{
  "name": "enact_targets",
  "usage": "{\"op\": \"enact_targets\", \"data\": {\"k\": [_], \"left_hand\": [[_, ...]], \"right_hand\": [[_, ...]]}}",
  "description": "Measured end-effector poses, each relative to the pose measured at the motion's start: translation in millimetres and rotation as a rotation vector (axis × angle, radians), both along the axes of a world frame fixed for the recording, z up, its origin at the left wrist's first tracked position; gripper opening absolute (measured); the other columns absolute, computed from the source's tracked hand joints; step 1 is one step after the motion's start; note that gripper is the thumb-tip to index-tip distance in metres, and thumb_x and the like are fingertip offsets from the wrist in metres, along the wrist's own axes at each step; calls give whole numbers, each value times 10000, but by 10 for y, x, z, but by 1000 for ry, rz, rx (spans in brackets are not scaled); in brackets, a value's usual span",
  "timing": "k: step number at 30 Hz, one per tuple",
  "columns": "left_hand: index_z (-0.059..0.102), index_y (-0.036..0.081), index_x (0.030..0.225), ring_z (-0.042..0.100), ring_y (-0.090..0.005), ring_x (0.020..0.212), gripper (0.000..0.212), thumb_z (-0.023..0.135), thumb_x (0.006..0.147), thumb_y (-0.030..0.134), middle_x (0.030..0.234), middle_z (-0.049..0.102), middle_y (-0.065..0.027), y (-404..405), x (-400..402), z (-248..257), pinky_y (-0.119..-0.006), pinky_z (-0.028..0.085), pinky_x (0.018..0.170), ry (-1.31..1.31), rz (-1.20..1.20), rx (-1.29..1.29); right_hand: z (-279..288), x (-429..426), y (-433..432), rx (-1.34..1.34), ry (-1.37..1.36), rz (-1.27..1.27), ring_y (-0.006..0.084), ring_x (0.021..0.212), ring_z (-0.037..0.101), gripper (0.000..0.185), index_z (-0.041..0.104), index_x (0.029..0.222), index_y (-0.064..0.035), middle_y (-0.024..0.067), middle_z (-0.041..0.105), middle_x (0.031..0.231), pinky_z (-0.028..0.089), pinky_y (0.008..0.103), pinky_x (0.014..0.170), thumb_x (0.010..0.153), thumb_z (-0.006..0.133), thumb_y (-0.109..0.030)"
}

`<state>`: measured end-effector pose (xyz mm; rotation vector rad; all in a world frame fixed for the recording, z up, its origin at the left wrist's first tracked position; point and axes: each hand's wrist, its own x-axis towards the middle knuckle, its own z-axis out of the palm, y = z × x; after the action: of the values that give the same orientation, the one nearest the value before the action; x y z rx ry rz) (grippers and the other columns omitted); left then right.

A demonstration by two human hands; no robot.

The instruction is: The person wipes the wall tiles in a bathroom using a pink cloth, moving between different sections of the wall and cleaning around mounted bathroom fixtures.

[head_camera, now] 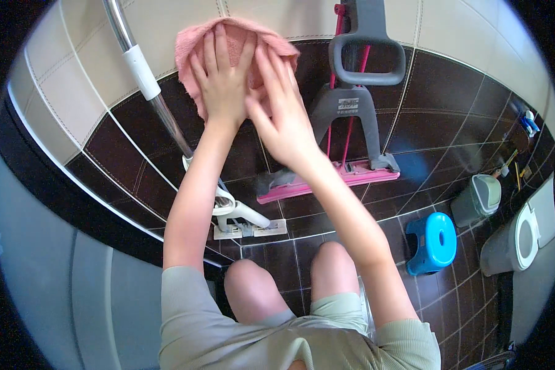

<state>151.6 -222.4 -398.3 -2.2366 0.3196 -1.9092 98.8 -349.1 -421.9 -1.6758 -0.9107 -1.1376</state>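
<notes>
A pink terry cloth [233, 41] is spread against the tiled wall, across the border of cream and dark brown tiles. My left hand [224, 88] presses it flat with the fingers spread. Beside it, my right hand [284, 108] lies on the cloth's right part, thumb apart and slightly blurred. Just right of my hands, a squeeze mop with a grey frame [349, 97] and a pink head [370, 173] is against the wall; my right forearm hides part of it. To the left leans another mop with a metal pole [171, 122] and a white head [277, 227].
On the dark floor tiles at right stand a blue plastic stool [437, 243], a lidded bin [471, 201] and a toilet [513, 245]. Small items [529, 124] are on the far right wall. A black-edged pale panel [41, 249] borders the left side.
</notes>
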Motion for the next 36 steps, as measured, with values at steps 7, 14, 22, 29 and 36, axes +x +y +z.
{"op": "enact_targets", "data": {"k": [7,14,22,29,36], "left_hand": [[471,297,1270,184,-331,1331,714,683,615,483,1447,210,-133,-433,19,329,-582,174,1013,70,-159,97],[621,103,1064,266,-218,1312,485,666,619,290,1410,309,-79,-733,46,680,-412,283,1019,114,-144,409],[211,62,1404,141,-263,1360,582,342,898,319,1460,202,-109,-1077,129,804,-439,13,1113,216,583,736],[472,79,1221,412,-238,1188,492,494,807,343,1267,466,-116,-1199,411,544,-365,277,1029,148,-115,628],[310,132,1350,309,-252,1285,561,386,883,433,1392,327,-93,-1033,726,469,-392,234,1078,324,-215,622]], "right_hand": [[-270,-190,-848,245,-302,-56,257,749,643,246,658,819,-13,144,655,839,508,334,721,676,462,34],[231,541,-1679,234,-324,-378,237,856,594,212,638,903,-64,79,630,908,463,311,764,762,499,13],[424,957,-1869,-275,-564,-640,262,1126,464,485,532,1176,-199,28,451,1302,387,367,944,707,592,-91],[402,1059,-1840,-264,-582,-508,305,1309,265,802,313,1359,-95,145,291,1407,217,424,1077,706,613,-451],[341,1098,-1888,-462,-544,-500,279,1325,261,701,337,1353,-65,123,299,1420,208,416,1083,788,533,-430]]}}
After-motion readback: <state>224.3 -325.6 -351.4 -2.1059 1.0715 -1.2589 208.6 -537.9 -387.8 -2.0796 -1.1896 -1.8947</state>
